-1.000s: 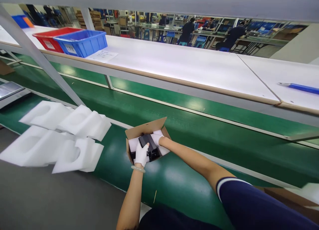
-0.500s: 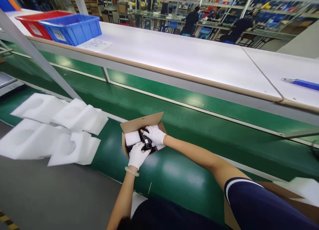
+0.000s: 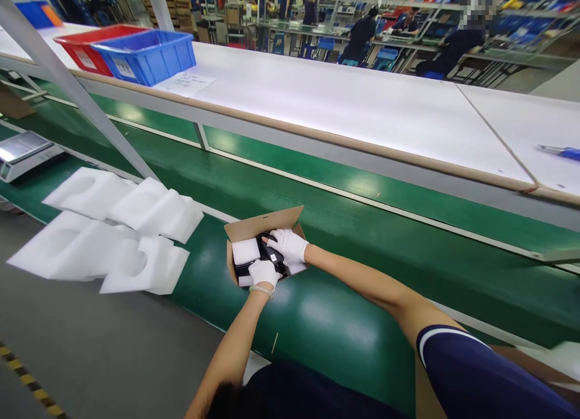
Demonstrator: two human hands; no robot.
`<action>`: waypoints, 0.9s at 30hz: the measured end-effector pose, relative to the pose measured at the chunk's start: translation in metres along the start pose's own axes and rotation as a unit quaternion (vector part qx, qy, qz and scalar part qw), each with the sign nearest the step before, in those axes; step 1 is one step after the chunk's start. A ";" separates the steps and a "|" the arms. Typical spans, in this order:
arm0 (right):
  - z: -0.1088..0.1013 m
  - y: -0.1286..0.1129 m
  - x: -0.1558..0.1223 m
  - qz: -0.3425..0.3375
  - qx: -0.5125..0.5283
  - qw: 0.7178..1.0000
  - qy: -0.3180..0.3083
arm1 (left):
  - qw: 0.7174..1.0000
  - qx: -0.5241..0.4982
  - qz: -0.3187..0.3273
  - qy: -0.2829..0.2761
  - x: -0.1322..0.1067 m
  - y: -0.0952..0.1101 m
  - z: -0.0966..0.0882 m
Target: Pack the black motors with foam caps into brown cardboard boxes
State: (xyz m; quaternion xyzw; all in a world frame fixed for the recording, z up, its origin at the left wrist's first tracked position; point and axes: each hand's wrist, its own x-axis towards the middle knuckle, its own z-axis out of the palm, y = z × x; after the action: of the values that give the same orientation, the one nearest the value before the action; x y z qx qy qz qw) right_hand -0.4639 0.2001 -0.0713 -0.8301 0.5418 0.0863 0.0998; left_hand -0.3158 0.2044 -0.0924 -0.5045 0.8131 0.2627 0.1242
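Your right hand (image 3: pixel 289 246) grips the black device (image 3: pixel 272 256) in the carton (image 3: pixel 263 223), left hand (image 3: pixel 264 272) clenched on it too; forcing it could tear the foam (image 3: pixel 244 251).

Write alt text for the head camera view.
A white-gloved left hand and right hand touch a black object inside an open brown cardboard box on a green conveyor belt. White foam packing inserts lie to the left; a blue plastic crate and red plastic crate sit on a white bench above.

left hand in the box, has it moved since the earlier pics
Yes. The left hand has shifted to the right, judged against the cardboard box, and now sits closer to the right hand.
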 end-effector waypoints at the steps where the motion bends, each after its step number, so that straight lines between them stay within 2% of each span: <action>1: 0.000 -0.002 0.001 0.002 -0.008 1.000 -0.002 | 1.000 0.003 0.002 0.002 -0.002 0.001 0.001; 5: 0.003 -0.020 0.010 0.056 -0.035 0.998 -0.014 | 0.999 -0.012 0.053 -0.008 -0.013 -0.015 -0.008; 8: 0.013 -0.038 0.018 0.132 -0.039 0.990 -0.007 | 0.995 -0.031 0.096 -0.019 -0.012 -0.037 -0.028; 11: 0.027 -0.047 0.021 0.161 -0.027 0.986 0.019 | 0.994 -0.021 0.101 0.020 0.003 -0.050 -0.052; 14: 0.038 -0.046 0.019 0.155 -0.017 0.987 0.047 | 0.994 0.007 0.099 0.055 0.022 -0.045 -0.064; 17: 0.041 -0.042 0.017 0.162 -0.033 0.985 0.047 | 0.993 0.031 0.096 0.056 0.035 -0.032 -0.061; 22: 0.030 -0.040 0.012 0.110 0.001 0.993 -0.031 | 0.995 0.058 0.067 0.039 0.048 -0.018 -0.050; 27: 0.017 -0.041 0.006 0.127 0.015 0.989 -0.080 | 0.996 0.071 0.052 0.018 0.054 -0.015 -0.050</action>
State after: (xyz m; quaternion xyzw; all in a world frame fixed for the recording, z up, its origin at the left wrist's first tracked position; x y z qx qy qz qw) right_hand -0.4242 0.2155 -0.0863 -0.7434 0.6343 0.1562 0.1438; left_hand -0.3239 0.1311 -0.0807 -0.4560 0.8571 0.2009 0.1309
